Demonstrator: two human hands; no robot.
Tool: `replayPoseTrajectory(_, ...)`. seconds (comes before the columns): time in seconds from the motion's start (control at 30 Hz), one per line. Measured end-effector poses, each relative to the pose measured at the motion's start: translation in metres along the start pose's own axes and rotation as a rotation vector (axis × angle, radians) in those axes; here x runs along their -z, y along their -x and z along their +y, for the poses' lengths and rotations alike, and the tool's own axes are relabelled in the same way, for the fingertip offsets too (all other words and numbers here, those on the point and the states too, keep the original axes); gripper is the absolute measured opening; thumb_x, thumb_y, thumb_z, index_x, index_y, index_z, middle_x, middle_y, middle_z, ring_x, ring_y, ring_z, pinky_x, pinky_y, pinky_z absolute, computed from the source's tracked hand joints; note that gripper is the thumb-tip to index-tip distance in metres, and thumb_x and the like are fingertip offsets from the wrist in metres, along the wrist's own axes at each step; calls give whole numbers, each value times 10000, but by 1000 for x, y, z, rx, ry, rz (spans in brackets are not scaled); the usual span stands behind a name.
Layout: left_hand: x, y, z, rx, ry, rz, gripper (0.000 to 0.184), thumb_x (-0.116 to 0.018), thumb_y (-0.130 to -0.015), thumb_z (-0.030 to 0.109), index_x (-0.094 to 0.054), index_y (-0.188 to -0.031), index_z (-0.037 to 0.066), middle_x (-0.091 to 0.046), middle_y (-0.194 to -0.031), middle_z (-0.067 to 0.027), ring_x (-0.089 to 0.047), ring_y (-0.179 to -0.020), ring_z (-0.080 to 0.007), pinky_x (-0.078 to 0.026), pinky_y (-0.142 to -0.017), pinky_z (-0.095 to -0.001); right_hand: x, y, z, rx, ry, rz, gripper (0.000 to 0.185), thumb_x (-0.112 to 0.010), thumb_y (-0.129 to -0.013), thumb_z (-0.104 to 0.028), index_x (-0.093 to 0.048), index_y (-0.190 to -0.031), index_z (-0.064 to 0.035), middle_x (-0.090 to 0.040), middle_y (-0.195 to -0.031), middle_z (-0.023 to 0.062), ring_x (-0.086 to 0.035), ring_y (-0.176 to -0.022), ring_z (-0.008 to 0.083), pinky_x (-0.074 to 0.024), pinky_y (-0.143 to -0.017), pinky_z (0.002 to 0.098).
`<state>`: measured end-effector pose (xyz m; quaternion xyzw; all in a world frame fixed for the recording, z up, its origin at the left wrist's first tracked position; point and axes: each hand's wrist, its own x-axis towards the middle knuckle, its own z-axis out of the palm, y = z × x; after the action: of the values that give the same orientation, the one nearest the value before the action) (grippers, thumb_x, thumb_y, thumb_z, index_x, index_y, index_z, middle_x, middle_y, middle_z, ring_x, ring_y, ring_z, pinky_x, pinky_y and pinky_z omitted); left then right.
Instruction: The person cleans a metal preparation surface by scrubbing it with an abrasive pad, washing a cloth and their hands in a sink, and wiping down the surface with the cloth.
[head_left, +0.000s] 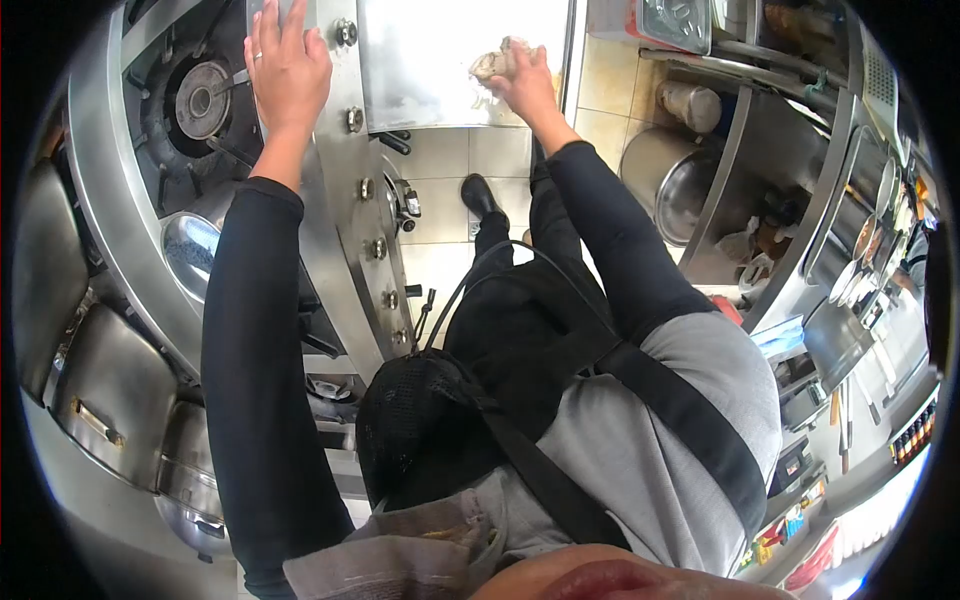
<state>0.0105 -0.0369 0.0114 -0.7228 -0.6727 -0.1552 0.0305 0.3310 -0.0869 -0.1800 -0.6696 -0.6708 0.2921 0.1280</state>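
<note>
My right hand (530,88) has its fingers bent over a crumpled, stained cloth (492,66). The cloth rests against a shiny pale metal panel (420,70) that sticks out beside the stove and has a wet-looking sheen. My left hand (290,75) lies flat at the steel front edge of the stove, fingers stretched out, a ring on one of them. Just left of that hand is a round gas burner (203,100) on a dark grate. A control knob (346,33) sits on the stove front to its right.
More knobs (367,188) run down the stove front. A round metal lid or bowl (192,250) sits on the stove near my left sleeve. On the right, a large steel pot (680,185) stands by a shelf unit (750,190). Light tiles (440,210) cover the floor.
</note>
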Motion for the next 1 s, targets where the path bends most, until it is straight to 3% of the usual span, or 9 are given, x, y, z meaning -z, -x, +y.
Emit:
replayPoseTrajectory(0.13, 8, -4, 7, 21, 0, -38, 500, -524, -924, 108, -475, -1419, 52, -397, -1502, -246, -357, -1404, -392, -253, -1183, -489, -36, -17, -18, 173, 468, 29, 678, -766, -784, -363, -536, -1391, -167, -507, -1377, 261, -487, -1256, 457, -420, -1064, 482)
replayPoseTrajectory(0.27, -10, 0, -8, -31, 32, 54, 508, -547, -948, 209, -474, -1450, 194, -409, -1522, -176, -373, -1411, -359, -266, -1172, -499, -58, -21, 14, 524, 277, 64, 398, -717, -745, -164, -667, -1134, -102, -619, -1205, 119, -580, -1036, 384, -506, -926, 435)
replayPoseTrajectory(0.43, 12, -2, 8, 22, -1, -34, 484, -526, -921, 110, -497, -1403, 69, -405, -1495, -242, -367, -1389, -402, -261, -1178, -489, 4, -47, 44, -15, -237, -81, 254, -666, -823, -59, -684, -1076, -57, -694, -1025, 125, -676, -912, 362, -563, -856, 421)
replayPoseTrajectory(0.47, 9, -1, 6, 24, -12, -29, 478, -529, -920, 113, -505, -1396, 70, -411, -1490, -242, -370, -1386, -400, -265, -1176, -489, 3, -62, 71, -199, -524, -242, 216, -682, -895, -169, -666, -1093, -85, -718, -955, 85, -703, -901, 264, -575, -781, 383)
replayPoseTrajectory(0.57, 5, -2, 5, 36, 7, -7, 467, -538, -918, 124, -521, -1381, 72, -417, -1484, -240, -369, -1385, -396, -266, -1176, -484, 36, -63, 74, -587, -1420, -426, 407, -685, -877, -148, -602, -1268, -73, -680, -1125, 110, -674, -1003, 334, -549, -892, 497)
replayPoseTrajectory(0.63, 9, -1, 9, 72, 61, -2, 467, -542, -919, 132, -522, -1381, 69, -406, -1492, -238, -354, -1394, -394, -255, -1183, -476, 50, -56, 72, -613, -1794, -467, 540, -534, -963, -463, -531, -1344, -82, -575, -1331, 177, -552, -1220, 397, -382, -1035, 679)
replayPoseTrajectory(0.73, -6, 1, -5, -45, 34, 112, 476, -565, -942, 241, -500, -1411, 188, -470, -1465, -166, -425, -1367, -355, -304, -1147, -517, 79, -28, 43, -673, -1991, -222, 666, -385, -967, -609, -532, -1345, -81, -493, -1420, 213, -390, -1348, 483, -214, -1114, 718)
replayPoseTrajectory(0.83, -13, 14, -9, 5, 61, 137, 540, -617, -943, 319, -484, -1461, 245, -459, -1509, -130, -412, -1400, -336, -270, -1168, -509, 69, -19, 51, -696, -2173, -115, 610, -419, -962, -536, -553, -1328, -66, -517, -1417, 179, -408, -1356, 433, -221, -1140, 678)
replayPoseTrajectory(1.0, 86, 90, 97, 166, 421, 214, 474, -675, -910, 143, -571, -1366, 66, -545, -1427, -162, -460, -1376, -319, -331, -1145, -447, 60, -19, 86, -603, -2344, -131, 369, -530, -883, -300, -643, -1112, -34, -665, -1129, 146, -621, -1080, 372, -518, -959, 538)
